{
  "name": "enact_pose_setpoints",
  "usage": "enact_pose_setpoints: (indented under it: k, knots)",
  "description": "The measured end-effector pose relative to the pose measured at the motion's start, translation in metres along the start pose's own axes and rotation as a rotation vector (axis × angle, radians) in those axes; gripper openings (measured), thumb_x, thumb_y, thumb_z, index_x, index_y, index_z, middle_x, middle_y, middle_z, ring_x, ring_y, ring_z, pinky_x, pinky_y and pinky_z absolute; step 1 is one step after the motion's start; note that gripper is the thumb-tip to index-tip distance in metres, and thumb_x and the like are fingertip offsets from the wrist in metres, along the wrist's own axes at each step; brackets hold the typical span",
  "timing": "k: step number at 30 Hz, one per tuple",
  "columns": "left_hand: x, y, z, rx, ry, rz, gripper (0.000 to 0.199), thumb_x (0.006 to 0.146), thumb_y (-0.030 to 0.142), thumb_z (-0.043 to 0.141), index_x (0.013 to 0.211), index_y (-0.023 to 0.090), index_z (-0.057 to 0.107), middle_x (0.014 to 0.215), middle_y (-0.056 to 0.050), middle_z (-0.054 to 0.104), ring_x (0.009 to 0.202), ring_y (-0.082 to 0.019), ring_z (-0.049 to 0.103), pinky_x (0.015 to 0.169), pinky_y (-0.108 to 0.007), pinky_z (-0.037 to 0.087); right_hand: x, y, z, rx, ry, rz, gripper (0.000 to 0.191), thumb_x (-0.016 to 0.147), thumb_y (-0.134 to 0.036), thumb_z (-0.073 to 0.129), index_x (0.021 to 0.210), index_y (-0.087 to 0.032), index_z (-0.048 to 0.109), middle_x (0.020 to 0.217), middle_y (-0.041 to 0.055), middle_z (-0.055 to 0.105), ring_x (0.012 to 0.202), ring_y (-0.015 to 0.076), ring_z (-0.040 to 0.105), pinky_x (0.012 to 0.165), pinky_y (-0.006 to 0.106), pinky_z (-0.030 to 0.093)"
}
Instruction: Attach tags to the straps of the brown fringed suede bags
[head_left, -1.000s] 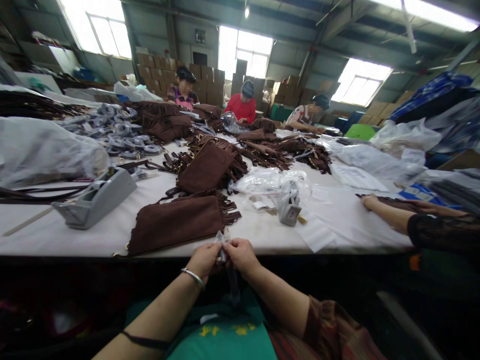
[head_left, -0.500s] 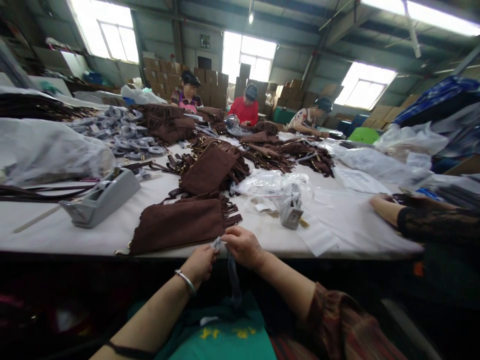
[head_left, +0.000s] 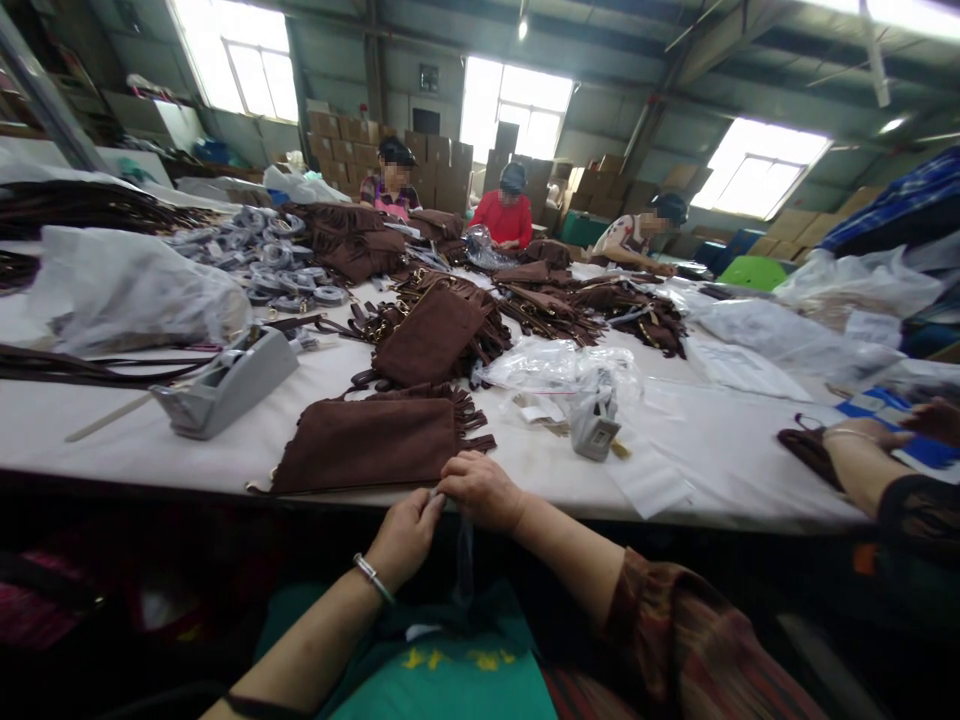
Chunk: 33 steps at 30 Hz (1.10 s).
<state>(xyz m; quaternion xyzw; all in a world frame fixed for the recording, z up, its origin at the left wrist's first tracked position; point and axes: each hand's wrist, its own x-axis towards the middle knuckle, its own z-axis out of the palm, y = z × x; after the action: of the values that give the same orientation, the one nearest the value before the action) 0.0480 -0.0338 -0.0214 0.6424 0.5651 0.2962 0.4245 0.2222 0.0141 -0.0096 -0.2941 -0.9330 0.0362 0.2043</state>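
My left hand (head_left: 405,535), with a silver bangle at the wrist, is closed with thumb and fingertips pinching a pale grey strip (head_left: 465,560). Fingertips of my right hand (head_left: 484,492) meet it there, closed on the same strip. Its loose end hangs below my hands over my lap; the pinched part is mostly hidden. Just beyond my hands, a dark brown fringed bag (head_left: 367,445) lies flat at the table's near edge. Behind that bag is a heap of similar brown bags (head_left: 431,335) with metal clasps.
Grey tape dispensers stand left (head_left: 232,390) and right (head_left: 595,430). Clear plastic bags (head_left: 555,365) lie mid-table. Coiled grey straps (head_left: 274,260) are piled far left. A co-worker's hand (head_left: 862,440) works at the right edge; several people sit across the table.
My hands have drawn a little closer together, and less of the strip shows between them. The view has shifted slightly left. At right, the co-worker's hands moved and a blue-and-white item shows more.
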Motion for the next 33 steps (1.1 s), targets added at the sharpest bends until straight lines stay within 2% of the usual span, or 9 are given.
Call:
enact_pose_setpoints:
  k: [2, 7, 13, 16, 20, 23, 26, 29, 33]
  knots:
    - [-0.002, -0.002, 0.000, 0.193, -0.006, 0.090, 0.034, 0.089, 0.046, 0.042, 0.082, 0.018, 0.060, 0.077, -0.006, 0.066, 0.073, -0.020, 0.059, 0.067, -0.030, 0.040, 0.005, -0.001, -0.004, 0.104, -0.038, 0.090, 0.010, 0.082, -0.019, 0.061, 0.083, -0.019, 0.072, 0.087, 0.0046, 0.066, 0.081, 0.0162, 0.057, 0.075, 0.027, 0.043]
    - [-0.007, -0.004, 0.003, 0.579, 0.031, 0.107, 0.037, 0.095, 0.037, 0.029, 0.093, 0.018, 0.061, 0.083, -0.009, 0.069, 0.073, -0.021, 0.064, 0.063, -0.030, 0.039, 0.023, -0.001, -0.017, 0.303, -0.205, 0.222, 0.023, 0.074, -0.012, 0.065, 0.094, -0.019, 0.073, 0.090, 0.0028, 0.069, 0.080, 0.0135, 0.062, 0.072, 0.020, 0.045]
    - [-0.011, -0.002, 0.002, 0.693, 0.023, 0.175, 0.035, 0.094, 0.029, 0.030, 0.103, 0.017, 0.062, 0.090, -0.011, 0.069, 0.078, -0.022, 0.064, 0.062, -0.031, 0.039, 0.038, -0.003, -0.023, 0.155, -0.435, 0.216, 0.021, 0.071, -0.017, 0.065, 0.088, -0.022, 0.076, 0.086, 0.0028, 0.070, 0.076, 0.0165, 0.062, 0.067, 0.023, 0.044]
    - [-0.009, -0.002, 0.000, 0.514, -0.011, 0.114, 0.033, 0.093, 0.029, 0.034, 0.095, 0.018, 0.064, 0.088, -0.010, 0.069, 0.078, -0.021, 0.063, 0.065, -0.030, 0.040, 0.035, -0.004, -0.019, 0.123, -0.393, 0.170, 0.017, 0.072, -0.017, 0.064, 0.083, -0.021, 0.077, 0.086, 0.0031, 0.069, 0.074, 0.0157, 0.061, 0.065, 0.023, 0.043]
    - [-0.001, -0.004, 0.000, 0.041, -0.082, -0.050, 0.033, 0.088, 0.043, 0.043, 0.074, 0.017, 0.060, 0.068, -0.004, 0.062, 0.064, -0.017, 0.056, 0.057, -0.027, 0.039, 0.023, -0.002, -0.009, 0.147, -0.294, 0.118, 0.016, 0.073, -0.013, 0.062, 0.081, -0.017, 0.075, 0.083, 0.0037, 0.067, 0.071, 0.0135, 0.059, 0.066, 0.021, 0.044]
    - [0.003, -0.004, -0.001, -0.366, -0.208, -0.322, 0.038, 0.078, 0.056, 0.053, 0.074, 0.018, 0.054, 0.052, 0.007, 0.042, 0.042, -0.008, 0.034, 0.042, -0.022, 0.023, 0.014, -0.001, -0.005, 0.173, -0.202, 0.097, 0.016, 0.074, -0.012, 0.061, 0.082, -0.016, 0.074, 0.082, 0.0038, 0.065, 0.071, 0.0131, 0.059, 0.069, 0.021, 0.044]
    - [0.004, -0.004, -0.006, -0.706, -0.339, -0.504, 0.041, 0.071, 0.057, 0.061, 0.083, 0.019, 0.051, 0.053, 0.012, 0.029, 0.040, -0.003, 0.018, 0.041, -0.018, 0.010, 0.008, -0.001, -0.003, 0.174, -0.123, 0.071, 0.014, 0.076, -0.012, 0.060, 0.083, -0.016, 0.072, 0.083, 0.0038, 0.063, 0.075, 0.0135, 0.058, 0.071, 0.022, 0.045]
    - [0.004, -0.003, -0.007, -0.821, -0.378, -0.567, 0.039, 0.069, 0.053, 0.064, 0.082, 0.019, 0.048, 0.054, 0.013, 0.026, 0.041, -0.002, 0.016, 0.041, -0.017, 0.006, 0.004, -0.002, -0.001, 0.112, -0.082, 0.026, 0.009, 0.079, -0.015, 0.060, 0.081, -0.017, 0.068, 0.082, 0.0045, 0.062, 0.078, 0.0155, 0.056, 0.075, 0.025, 0.045]
    - [0.004, 0.000, 0.000, -0.661, -0.260, -0.491, 0.038, 0.071, 0.054, 0.061, 0.076, 0.020, 0.046, 0.053, 0.012, 0.029, 0.041, -0.003, 0.020, 0.041, -0.018, 0.009, -0.007, -0.010, -0.002, 0.031, -0.043, -0.016, 0.010, 0.085, -0.017, 0.056, 0.088, -0.017, 0.066, 0.088, 0.0068, 0.062, 0.081, 0.0174, 0.054, 0.079, 0.030, 0.045]
